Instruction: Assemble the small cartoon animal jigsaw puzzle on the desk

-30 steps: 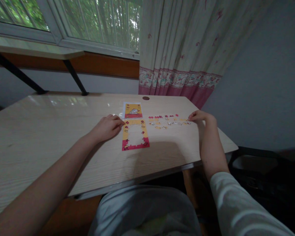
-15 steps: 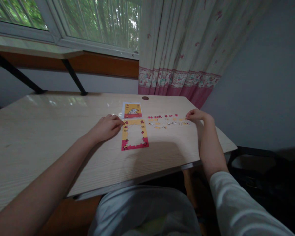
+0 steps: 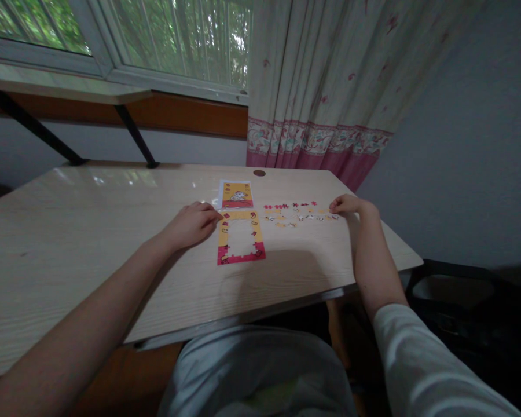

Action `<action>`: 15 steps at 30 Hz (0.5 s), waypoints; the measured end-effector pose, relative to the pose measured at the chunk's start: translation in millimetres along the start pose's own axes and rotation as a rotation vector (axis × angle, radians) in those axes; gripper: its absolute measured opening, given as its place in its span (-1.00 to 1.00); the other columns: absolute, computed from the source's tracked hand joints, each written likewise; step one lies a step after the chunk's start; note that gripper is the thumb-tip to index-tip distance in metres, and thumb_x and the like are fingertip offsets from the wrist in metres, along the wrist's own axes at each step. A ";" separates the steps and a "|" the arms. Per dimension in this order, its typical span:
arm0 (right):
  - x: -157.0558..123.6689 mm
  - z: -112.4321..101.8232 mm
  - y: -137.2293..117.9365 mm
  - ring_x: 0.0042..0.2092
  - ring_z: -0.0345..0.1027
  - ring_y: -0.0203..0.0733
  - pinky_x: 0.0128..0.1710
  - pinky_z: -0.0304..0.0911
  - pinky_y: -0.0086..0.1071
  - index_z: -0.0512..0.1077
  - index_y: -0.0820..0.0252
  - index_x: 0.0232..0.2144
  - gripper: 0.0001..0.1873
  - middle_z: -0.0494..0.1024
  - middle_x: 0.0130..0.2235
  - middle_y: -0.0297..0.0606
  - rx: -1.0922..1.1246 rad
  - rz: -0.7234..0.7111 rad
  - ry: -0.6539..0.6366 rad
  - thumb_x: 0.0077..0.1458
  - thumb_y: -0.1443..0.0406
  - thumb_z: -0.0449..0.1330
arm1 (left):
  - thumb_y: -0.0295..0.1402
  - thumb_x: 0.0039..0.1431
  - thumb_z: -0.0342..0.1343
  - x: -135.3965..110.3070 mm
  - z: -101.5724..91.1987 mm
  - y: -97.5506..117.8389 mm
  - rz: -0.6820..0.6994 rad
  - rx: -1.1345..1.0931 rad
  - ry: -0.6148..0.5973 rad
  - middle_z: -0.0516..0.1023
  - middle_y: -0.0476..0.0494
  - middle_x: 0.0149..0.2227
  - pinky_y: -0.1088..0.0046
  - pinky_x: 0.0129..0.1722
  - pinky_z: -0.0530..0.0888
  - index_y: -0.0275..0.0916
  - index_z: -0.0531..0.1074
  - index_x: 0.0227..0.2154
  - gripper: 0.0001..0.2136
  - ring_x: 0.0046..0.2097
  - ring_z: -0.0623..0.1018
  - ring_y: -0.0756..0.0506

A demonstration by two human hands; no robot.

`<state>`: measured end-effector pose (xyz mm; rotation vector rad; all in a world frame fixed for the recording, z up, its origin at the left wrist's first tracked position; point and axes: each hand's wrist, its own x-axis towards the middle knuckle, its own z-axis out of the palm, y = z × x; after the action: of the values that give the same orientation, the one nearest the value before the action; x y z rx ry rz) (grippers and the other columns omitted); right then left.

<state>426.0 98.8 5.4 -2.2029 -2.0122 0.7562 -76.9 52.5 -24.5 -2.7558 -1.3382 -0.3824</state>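
A jigsaw puzzle border (image 3: 222,249), yellow above and pink-red below, lies on the table with a bare middle. My left hand (image 3: 196,225) rests at its upper left corner, fingers loosely stretched and the fingertips touching the edge. Just above the border is a picture card (image 3: 238,194) of a white animal on yellow and red. To the right, loose jigsaw pieces (image 3: 304,218) lie in several rows, the pink ones (image 3: 281,206) farthest back. My right hand (image 3: 346,204) is at the right end of these rows, thumb and finger pinched at a small yellowish piece (image 3: 331,211), partly hidden.
The pale wooden table (image 3: 91,255) has a round dark cable hole (image 3: 259,173) near its back edge. A shelf on black legs (image 3: 134,136) stands at the back left. Behind hang a curtain (image 3: 321,87) and a window. A dark chair (image 3: 455,272) is at the right.
The whole view has shifted slightly, so everything sits a little farther right. Both hands stay at the same places on the puzzle and the pieces.
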 end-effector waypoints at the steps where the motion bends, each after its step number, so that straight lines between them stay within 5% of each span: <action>1: -0.3 0.1 -0.3 -0.41 0.36 -0.26 -0.36 0.28 -0.43 0.53 0.24 -0.51 -0.80 0.55 -0.48 -0.28 -0.007 0.003 0.002 -0.24 0.22 0.34 | -0.28 0.20 -0.14 -0.1 0.0 0.0 -0.001 0.000 0.000 0.53 -0.30 -0.14 0.14 -0.05 0.42 -0.23 0.56 -0.09 -0.60 -0.09 0.49 -0.26; 15: 1.7 1.1 -0.8 -0.42 0.33 -0.27 -0.37 0.22 -0.43 0.47 0.22 -0.58 -0.81 0.48 -0.54 -0.33 0.053 -0.009 0.008 -0.29 0.23 0.34 | -0.28 0.21 -0.18 0.9 -1.6 1.0 0.001 0.031 -0.030 0.54 -0.31 -0.13 0.15 -0.06 0.42 -0.26 0.56 -0.09 -0.58 -0.10 0.50 -0.26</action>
<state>424.9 100.2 4.2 -2.1625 -1.9732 0.7888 -75.9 52.3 -22.7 -2.7473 -1.3373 -0.3187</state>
